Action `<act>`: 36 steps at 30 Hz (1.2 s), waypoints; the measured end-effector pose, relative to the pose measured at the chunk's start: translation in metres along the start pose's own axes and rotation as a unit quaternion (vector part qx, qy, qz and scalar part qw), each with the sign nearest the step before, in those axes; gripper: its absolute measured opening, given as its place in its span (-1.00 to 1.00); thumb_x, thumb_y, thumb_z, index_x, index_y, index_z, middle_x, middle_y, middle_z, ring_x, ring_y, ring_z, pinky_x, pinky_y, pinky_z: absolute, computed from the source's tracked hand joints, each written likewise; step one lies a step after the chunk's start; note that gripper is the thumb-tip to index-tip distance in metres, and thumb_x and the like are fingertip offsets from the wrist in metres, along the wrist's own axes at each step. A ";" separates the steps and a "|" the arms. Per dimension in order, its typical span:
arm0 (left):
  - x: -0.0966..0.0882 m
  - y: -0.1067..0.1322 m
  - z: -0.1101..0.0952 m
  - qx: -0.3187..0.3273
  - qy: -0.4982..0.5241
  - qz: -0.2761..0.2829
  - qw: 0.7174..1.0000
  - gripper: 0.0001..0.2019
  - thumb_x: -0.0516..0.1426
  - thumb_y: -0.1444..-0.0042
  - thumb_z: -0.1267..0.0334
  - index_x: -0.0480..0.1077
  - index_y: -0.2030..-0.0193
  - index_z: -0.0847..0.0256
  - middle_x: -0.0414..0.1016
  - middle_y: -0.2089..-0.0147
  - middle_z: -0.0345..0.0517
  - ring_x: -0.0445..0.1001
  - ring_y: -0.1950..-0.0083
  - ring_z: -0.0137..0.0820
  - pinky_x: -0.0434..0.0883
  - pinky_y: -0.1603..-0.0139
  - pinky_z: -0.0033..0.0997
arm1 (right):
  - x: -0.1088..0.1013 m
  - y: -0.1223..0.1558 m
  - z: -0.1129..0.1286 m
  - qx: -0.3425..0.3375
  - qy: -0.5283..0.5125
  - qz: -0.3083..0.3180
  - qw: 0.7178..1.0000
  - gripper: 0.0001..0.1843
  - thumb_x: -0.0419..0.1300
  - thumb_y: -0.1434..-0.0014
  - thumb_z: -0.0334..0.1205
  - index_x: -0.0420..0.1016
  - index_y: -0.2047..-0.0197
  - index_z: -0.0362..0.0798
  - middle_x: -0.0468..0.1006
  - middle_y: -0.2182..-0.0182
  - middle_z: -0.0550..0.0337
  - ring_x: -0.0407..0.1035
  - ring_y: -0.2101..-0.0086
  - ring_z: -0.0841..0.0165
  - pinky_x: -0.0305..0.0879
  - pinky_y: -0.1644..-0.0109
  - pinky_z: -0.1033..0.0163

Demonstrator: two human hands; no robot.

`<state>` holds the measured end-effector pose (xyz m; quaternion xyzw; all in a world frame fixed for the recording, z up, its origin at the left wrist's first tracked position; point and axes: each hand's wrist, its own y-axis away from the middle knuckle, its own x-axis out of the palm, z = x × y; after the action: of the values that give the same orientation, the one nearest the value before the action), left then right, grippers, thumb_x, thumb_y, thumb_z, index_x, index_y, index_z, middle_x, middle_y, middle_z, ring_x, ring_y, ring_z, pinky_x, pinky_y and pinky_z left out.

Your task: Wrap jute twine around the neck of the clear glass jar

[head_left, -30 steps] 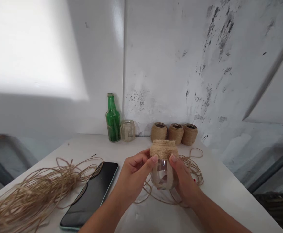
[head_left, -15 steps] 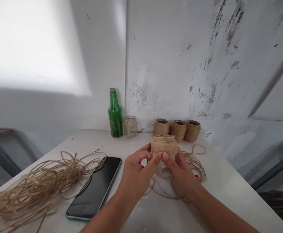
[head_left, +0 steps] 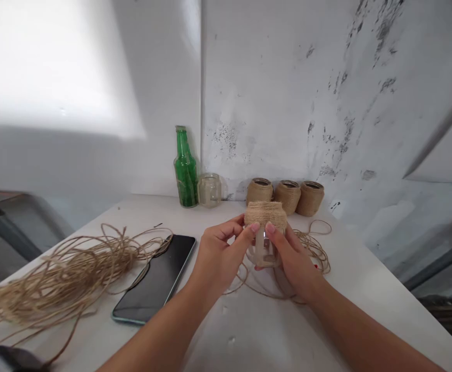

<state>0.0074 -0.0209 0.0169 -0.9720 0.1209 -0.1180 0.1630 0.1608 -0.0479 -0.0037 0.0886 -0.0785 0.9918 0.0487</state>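
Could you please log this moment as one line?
left hand: holding jar | right hand: holding jar | jar: twine around upper part, bare glass below | behind: three wrapped jars, clear jar, green bottle

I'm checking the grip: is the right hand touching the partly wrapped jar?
Touching. The head view shows the right hand with its thumb against the front of the jar.

Counted three twine-wrapped jars (head_left: 287,200), one partly wrapped jar (head_left: 262,241), one bare jar (head_left: 209,191); counted also one green bottle (head_left: 186,174), one phone (head_left: 156,281) and two heaps of twine (head_left: 74,274).
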 end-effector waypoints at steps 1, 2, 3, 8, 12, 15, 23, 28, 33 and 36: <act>0.000 0.000 0.000 0.001 0.000 0.002 1.000 -0.53 0.35 -0.19 0.14 0.33 0.67 0.16 0.74 0.02 0.00 0.63 0.04 -0.22 0.48 -0.01 -0.33 | 0.000 -0.001 -0.001 0.001 -0.001 -0.001 1.000 -0.50 0.35 -0.31 0.24 0.50 -0.16 0.14 0.59 -0.24 0.09 0.51 -0.18 0.06 0.63 -0.07 0.04; 0.000 0.000 0.000 0.002 -0.001 0.004 1.000 -0.52 0.35 -0.19 0.14 0.32 0.68 0.16 0.74 0.05 0.00 0.62 0.06 -0.24 0.48 0.01 -0.34 | -0.001 -0.001 -0.001 0.003 -0.001 -0.001 1.000 -0.48 0.35 -0.30 0.25 0.50 -0.16 0.13 0.60 -0.22 0.07 0.53 -0.14 0.07 0.66 0.01 0.07; 0.000 -0.001 0.000 0.002 -0.001 0.007 1.000 -0.51 0.35 -0.20 0.14 0.30 0.68 0.15 0.74 0.07 0.00 0.62 0.08 -0.25 0.48 0.04 -0.35 | -0.001 -0.001 -0.001 0.008 0.000 0.000 1.000 -0.46 0.36 -0.29 0.27 0.49 -0.16 0.13 0.60 -0.20 0.05 0.56 -0.09 0.06 0.67 0.14 0.10; -0.002 -0.003 0.003 0.002 0.006 0.016 1.000 -0.55 0.36 -0.20 0.13 0.39 0.65 0.17 0.74 0.07 0.00 0.66 0.05 -0.20 0.51 0.09 -0.35 | 0.000 0.000 0.002 0.030 0.008 0.003 1.000 -0.38 0.34 -0.27 0.33 0.44 -0.21 0.13 0.61 -0.14 0.02 0.61 0.10 0.11 0.55 0.51 0.24; -0.003 -0.003 0.004 -0.001 0.000 0.011 1.000 -0.58 0.39 -0.17 0.11 0.45 0.64 0.18 0.75 0.03 0.03 0.67 -0.04 -0.12 0.53 0.01 -0.31 | 0.002 0.000 0.004 0.033 0.002 -0.007 0.999 -0.34 0.36 -0.24 0.33 0.44 -0.23 0.11 0.65 -0.07 0.04 0.61 0.20 0.17 0.53 0.53 0.27; -0.004 -0.003 0.003 -0.011 0.004 0.005 1.000 -0.55 0.40 -0.16 0.09 0.42 0.67 0.16 0.76 0.01 0.04 0.68 -0.07 -0.09 0.54 -0.03 -0.28 | 0.002 0.000 0.003 0.037 -0.002 -0.010 0.999 -0.35 0.35 -0.27 0.30 0.43 -0.26 0.11 0.65 -0.03 0.05 0.59 0.24 0.20 0.51 0.53 0.28; -0.007 -0.004 0.004 -0.044 -0.008 -0.031 0.999 -0.52 0.44 -0.08 0.04 0.40 0.72 0.11 0.78 0.09 0.07 0.61 -0.24 0.00 0.48 -0.17 -0.22 | 0.002 0.002 0.006 0.055 -0.016 -0.005 0.998 -0.30 0.35 -0.25 0.33 0.38 -0.30 0.17 0.63 -0.04 0.06 0.55 0.25 0.22 0.54 0.50 0.27; -0.008 -0.004 0.002 -0.037 -0.003 -0.028 0.999 -0.53 0.44 -0.10 0.06 0.41 0.72 0.10 0.76 0.19 0.06 0.57 -0.28 -0.02 0.46 -0.17 -0.24 | 0.002 0.002 0.008 0.056 -0.013 0.002 0.998 -0.35 0.34 -0.26 0.32 0.45 -0.24 0.12 0.62 -0.02 0.04 0.55 0.26 0.22 0.58 0.47 0.24; -0.004 -0.006 -0.004 -0.039 0.022 -0.005 0.999 -0.54 0.46 -0.07 0.07 0.42 0.70 0.15 0.71 0.26 0.01 0.62 0.00 -0.16 0.50 0.01 -0.32 | 0.002 0.000 0.004 0.042 -0.022 0.000 0.999 -0.36 0.33 -0.27 0.33 0.49 -0.20 0.08 0.62 0.11 0.07 0.51 0.35 0.28 0.58 0.50 0.25; -0.002 -0.005 -0.006 -0.051 0.049 0.004 0.997 -0.51 0.48 -0.04 0.03 0.38 0.69 0.18 0.66 0.33 -0.05 0.54 0.21 -0.30 0.48 0.19 -0.39 | 0.002 -0.001 0.000 0.044 -0.049 0.018 0.998 -0.37 0.32 -0.27 0.34 0.51 -0.18 0.06 0.61 0.15 0.08 0.53 0.35 0.25 0.58 0.52 0.23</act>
<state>0.0043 -0.0175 0.0242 -0.9715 0.1390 -0.1588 0.1079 0.1591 -0.0472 -0.0028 0.1374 -0.0386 0.9895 0.0227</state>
